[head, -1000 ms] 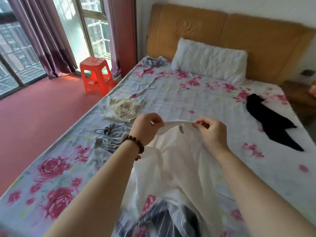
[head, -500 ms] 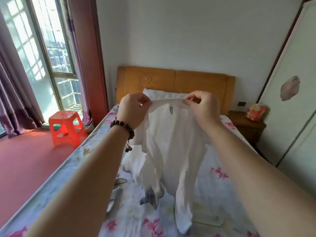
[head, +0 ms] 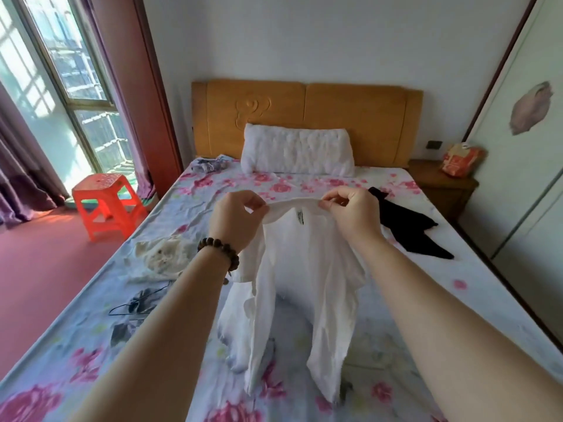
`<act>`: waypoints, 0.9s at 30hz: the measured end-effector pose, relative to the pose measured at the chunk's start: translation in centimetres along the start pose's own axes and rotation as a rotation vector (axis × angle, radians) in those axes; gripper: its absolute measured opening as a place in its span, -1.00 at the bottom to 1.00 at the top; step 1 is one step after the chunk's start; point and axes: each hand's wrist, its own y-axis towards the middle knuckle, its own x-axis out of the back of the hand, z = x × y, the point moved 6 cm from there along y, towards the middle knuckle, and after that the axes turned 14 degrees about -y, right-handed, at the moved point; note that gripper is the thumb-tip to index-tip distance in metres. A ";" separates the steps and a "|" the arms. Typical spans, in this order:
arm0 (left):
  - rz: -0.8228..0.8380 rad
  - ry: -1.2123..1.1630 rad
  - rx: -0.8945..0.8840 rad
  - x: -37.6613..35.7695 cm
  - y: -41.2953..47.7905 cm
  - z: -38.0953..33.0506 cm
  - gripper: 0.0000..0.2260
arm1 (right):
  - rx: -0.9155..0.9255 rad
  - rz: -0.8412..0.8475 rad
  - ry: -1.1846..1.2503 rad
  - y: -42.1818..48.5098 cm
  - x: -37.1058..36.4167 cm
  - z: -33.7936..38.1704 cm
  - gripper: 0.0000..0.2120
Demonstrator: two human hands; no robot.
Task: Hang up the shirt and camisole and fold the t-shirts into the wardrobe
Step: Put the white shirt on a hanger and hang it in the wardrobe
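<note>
Relative to the earlier frame, both hands and the white shirt [head: 304, 269] sit lower against the room: the collar then lined up with the headboard [head: 359, 123] and now lines up with the middle of the bed [head: 475, 300].

At 9 o'clock in the view, an orange stool [head: 106, 205] stands on the floor beside the bed's left edge. At 9 o'clock from the shirt lies a crumpled cream garment [head: 164, 257]; its print is too blurred to read. At 8 o'clock, a wire hanger [head: 134, 306] and a grey garment [head: 122, 333] are partly hidden behind the left forearm.

The left hand [head: 237, 220], with a beaded bracelet [head: 221, 249] at the wrist, pinches the collar's left end. The right hand [head: 353, 214] pinches the right end. The shirt hangs between them, label showing, above the flowered sheet; whether its lower ends touch the sheet cannot be determined.

At 11 o'clock, a small bundle [head: 210, 166] is indistinct. At 12 o'clock, a white pillow [head: 297, 152] leans on the headboard. At 2 o'clock, a black garment [head: 402, 229] is partly covered by the right hand. Beyond it, a red bag [head: 460, 159] sits on a nightstand [head: 441, 184]. At 3 o'clock, the wardrobe door [head: 524, 178] is cut off by the frame edge.
</note>
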 end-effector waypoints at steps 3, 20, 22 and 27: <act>0.068 0.024 0.101 -3.8 -2.0 4.5 -0.94 | -0.100 0.086 -0.005 -1.7 -3.8 -5.6 -0.96; 0.357 0.062 0.376 -22.2 -12.3 20.0 -0.95 | -0.530 0.197 -0.043 -14.6 -12.7 -29.6 -0.72; 0.395 0.065 0.385 -24.4 -13.1 20.1 -0.95 | -0.573 0.161 -0.081 -15.6 -11.7 -32.5 -0.58; 0.490 0.091 0.397 -30.4 -15.2 21.2 -0.92 | -0.667 0.068 -0.184 -19.0 -8.8 -41.3 -0.40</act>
